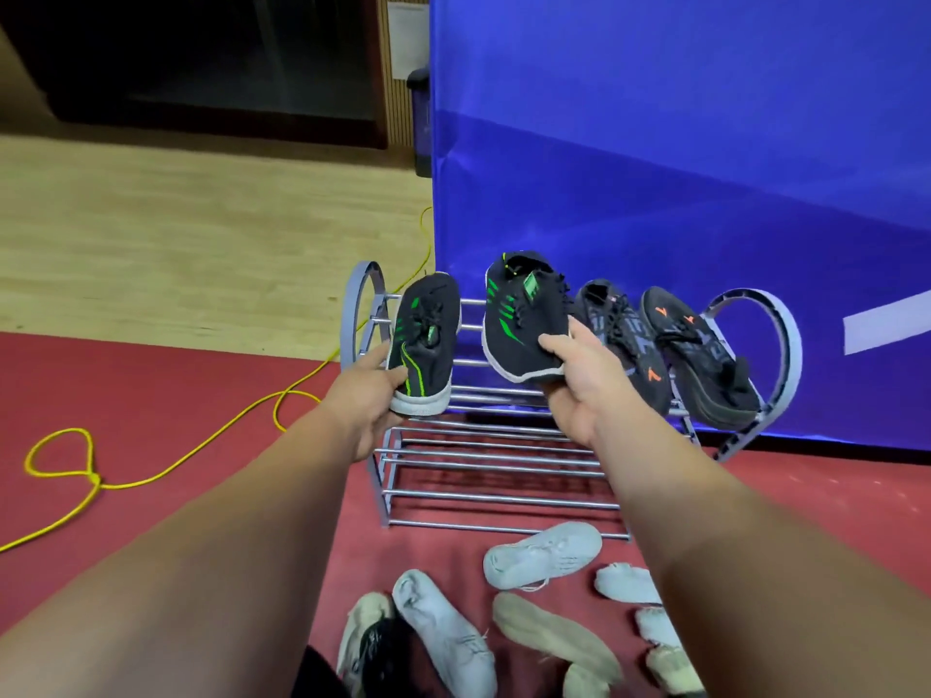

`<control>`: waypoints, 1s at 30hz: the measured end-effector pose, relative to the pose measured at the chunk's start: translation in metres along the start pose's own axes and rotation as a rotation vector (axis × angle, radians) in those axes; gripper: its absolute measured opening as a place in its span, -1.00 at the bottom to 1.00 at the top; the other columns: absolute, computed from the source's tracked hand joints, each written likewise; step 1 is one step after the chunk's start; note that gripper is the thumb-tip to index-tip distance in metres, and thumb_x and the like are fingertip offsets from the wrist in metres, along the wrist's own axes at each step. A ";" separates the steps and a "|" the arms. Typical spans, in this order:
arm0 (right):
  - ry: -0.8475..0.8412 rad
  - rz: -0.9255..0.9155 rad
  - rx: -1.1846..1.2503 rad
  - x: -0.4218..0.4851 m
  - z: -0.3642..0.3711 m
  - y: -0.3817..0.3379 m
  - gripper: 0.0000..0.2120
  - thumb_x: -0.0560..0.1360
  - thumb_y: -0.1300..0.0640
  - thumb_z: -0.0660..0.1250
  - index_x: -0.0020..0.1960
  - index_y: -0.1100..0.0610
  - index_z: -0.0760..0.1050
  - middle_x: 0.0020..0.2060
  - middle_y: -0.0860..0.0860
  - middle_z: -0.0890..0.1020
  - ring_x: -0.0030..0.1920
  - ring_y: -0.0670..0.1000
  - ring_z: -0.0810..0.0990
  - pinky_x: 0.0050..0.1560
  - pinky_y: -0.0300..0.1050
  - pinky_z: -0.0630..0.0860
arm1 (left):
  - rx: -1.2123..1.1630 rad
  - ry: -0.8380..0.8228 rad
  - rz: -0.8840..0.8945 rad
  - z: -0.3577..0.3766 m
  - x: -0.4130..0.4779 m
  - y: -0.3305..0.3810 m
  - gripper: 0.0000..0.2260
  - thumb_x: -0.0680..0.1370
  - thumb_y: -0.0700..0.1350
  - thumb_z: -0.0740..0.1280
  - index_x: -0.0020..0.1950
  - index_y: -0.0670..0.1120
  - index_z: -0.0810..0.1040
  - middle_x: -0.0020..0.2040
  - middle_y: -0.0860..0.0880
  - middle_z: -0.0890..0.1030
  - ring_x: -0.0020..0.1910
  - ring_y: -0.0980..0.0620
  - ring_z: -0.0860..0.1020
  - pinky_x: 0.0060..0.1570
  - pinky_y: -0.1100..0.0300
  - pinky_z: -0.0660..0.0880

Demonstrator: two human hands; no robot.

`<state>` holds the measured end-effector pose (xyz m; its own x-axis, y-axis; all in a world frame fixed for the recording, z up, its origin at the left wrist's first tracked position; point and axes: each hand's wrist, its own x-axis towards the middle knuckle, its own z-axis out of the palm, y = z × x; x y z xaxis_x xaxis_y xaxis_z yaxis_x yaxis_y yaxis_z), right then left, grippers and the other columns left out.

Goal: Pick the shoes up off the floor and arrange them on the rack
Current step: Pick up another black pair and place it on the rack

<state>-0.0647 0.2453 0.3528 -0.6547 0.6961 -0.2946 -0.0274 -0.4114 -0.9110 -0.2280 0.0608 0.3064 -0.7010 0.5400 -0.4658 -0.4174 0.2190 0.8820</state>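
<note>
**Holding two shoes at the top tier of the rack**

One black-and-green shoe is gripped at its near end by the left hand, with the fingers curled under the white sole. Its far end is raised over the left part of the upper rails. A second black-and-green shoe is gripped at its near end by the right hand, with the thumb laid across the upper. This shoe is tilted upward near the middle of the top tier. Whether either sole is touching the rails cannot be told. The hands are kept apart, each clamped on its own shoe.

Two dark shoes with orange marks are laid side by side on the right part of the top tier. The nearer of them is just beside the shoe held in the right hand.

On the red floor in front of the rack, pale shoes are scattered. One white shoe is lying close to the lowest rail, and another white shoe is lying nearer the person. A beige shoe is seen between them, and smaller pale ones are partly hidden by the right forearm.

A yellow cable is looped across the floor to the left. A blue panel is stood directly behind the rack.
</note>
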 end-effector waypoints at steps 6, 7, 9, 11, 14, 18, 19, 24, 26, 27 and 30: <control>0.117 -0.086 -0.994 0.010 -0.004 0.022 -0.40 0.28 -0.28 0.42 0.23 0.00 0.53 0.10 -0.05 0.68 0.17 0.09 0.60 0.31 0.09 0.48 | 0.253 -0.032 0.059 0.002 -0.014 -0.005 -0.52 0.48 0.22 0.48 0.36 0.25 0.43 0.22 0.11 0.65 0.14 0.00 0.64 -0.18 0.09 0.65; 0.110 -0.075 -1.065 0.006 -0.004 0.024 -0.42 0.34 -0.31 0.43 0.23 -0.02 0.49 0.13 -0.04 0.63 0.21 0.11 0.54 0.33 0.08 0.44 | 0.291 -0.050 0.093 0.003 -0.018 -0.005 -0.48 0.45 0.19 0.53 0.34 0.24 0.40 0.19 0.14 0.65 0.12 0.05 0.64 -0.17 0.12 0.64; 0.067 -0.053 -1.064 0.002 -0.007 0.033 -0.38 0.36 -0.31 0.47 0.26 0.00 0.42 0.18 -0.01 0.61 0.26 0.15 0.51 0.35 0.11 0.41 | 0.398 -0.050 0.191 0.004 -0.022 -0.006 -0.39 0.40 0.07 0.62 0.31 0.18 0.35 0.13 0.18 0.64 0.04 0.17 0.64 -0.13 0.24 0.56; 0.060 -0.073 -1.105 0.000 -0.010 0.042 -0.30 0.36 -0.31 0.48 0.33 0.05 0.39 0.22 0.03 0.61 0.31 0.18 0.47 0.36 0.11 0.39 | 0.513 0.003 0.270 0.006 -0.023 -0.007 -0.33 0.34 0.09 0.65 0.33 0.12 0.39 0.10 0.17 0.67 -0.11 0.27 0.62 -0.19 0.29 0.49; 0.106 -0.104 -1.128 0.001 -0.011 0.050 -0.26 0.38 -0.32 0.47 0.36 0.08 0.36 0.20 0.03 0.59 0.30 0.18 0.42 0.35 0.07 0.34 | 0.611 0.090 0.331 0.007 -0.024 -0.008 -0.41 0.37 0.13 0.60 0.30 0.11 0.43 0.04 0.23 0.66 -0.07 0.29 0.61 -0.06 0.26 0.51; 0.123 -0.146 -1.143 0.001 -0.011 0.056 -0.25 0.37 -0.33 0.47 0.38 0.06 0.35 0.18 -0.01 0.57 0.28 0.15 0.38 0.31 0.00 0.29 | 0.585 0.198 0.397 0.013 -0.028 -0.012 -0.47 0.40 0.19 0.52 0.29 0.18 0.42 0.05 0.26 0.64 0.01 0.24 0.62 0.05 0.15 0.53; 0.127 -0.149 -1.143 0.001 -0.011 0.057 -0.24 0.36 -0.33 0.48 0.39 0.05 0.35 0.18 -0.02 0.56 0.28 0.15 0.37 0.30 -0.02 0.28 | 0.550 0.222 0.398 0.014 -0.027 -0.015 -0.50 0.41 0.16 0.51 0.28 0.19 0.43 0.04 0.27 0.65 0.01 0.24 0.62 0.04 0.15 0.53; 0.134 -0.160 -1.099 0.005 -0.017 0.061 -0.22 0.33 -0.33 0.49 0.38 0.04 0.36 0.17 -0.03 0.55 0.15 0.05 0.26 0.23 -0.04 0.30 | 0.419 0.226 0.305 0.014 -0.012 -0.030 -0.52 0.36 0.23 0.53 0.19 0.26 0.41 0.03 0.23 0.68 0.02 0.05 0.68 0.12 -0.06 0.62; 0.136 -0.168 -1.070 0.005 -0.018 0.062 -0.24 0.32 -0.32 0.51 0.37 0.02 0.37 0.14 -0.05 0.55 0.13 0.03 0.22 0.18 -0.07 0.26 | 0.427 0.216 0.274 0.011 -0.008 -0.028 -0.46 0.32 0.26 0.53 0.20 0.22 0.40 0.03 0.20 0.68 -0.01 0.02 0.69 0.09 -0.09 0.64; 0.135 -0.174 -1.058 0.005 -0.018 0.063 -0.26 0.32 -0.31 0.52 0.35 0.01 0.38 0.13 -0.06 0.55 0.13 0.03 0.22 0.19 -0.07 0.27 | 0.438 0.213 0.263 0.009 -0.006 -0.026 -0.44 0.31 0.27 0.53 0.22 0.21 0.39 0.03 0.18 0.68 -0.02 0.01 0.69 0.07 -0.09 0.64; 0.140 -0.214 -1.024 0.004 -0.018 0.067 -0.31 0.29 -0.32 0.51 0.28 -0.03 0.42 0.09 -0.10 0.58 0.16 0.02 0.26 0.34 0.03 0.31 | 0.466 0.201 0.244 0.006 -0.006 -0.023 -0.39 0.29 0.31 0.53 0.24 0.23 0.36 0.04 0.15 0.68 -0.07 -0.03 0.71 0.01 -0.10 0.66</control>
<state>-0.0554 0.2309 0.2853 -0.6167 0.7840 -0.0705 0.5614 0.3752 -0.7376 -0.2108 0.0571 0.2896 -0.8605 0.4646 -0.2091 0.0380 0.4679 0.8830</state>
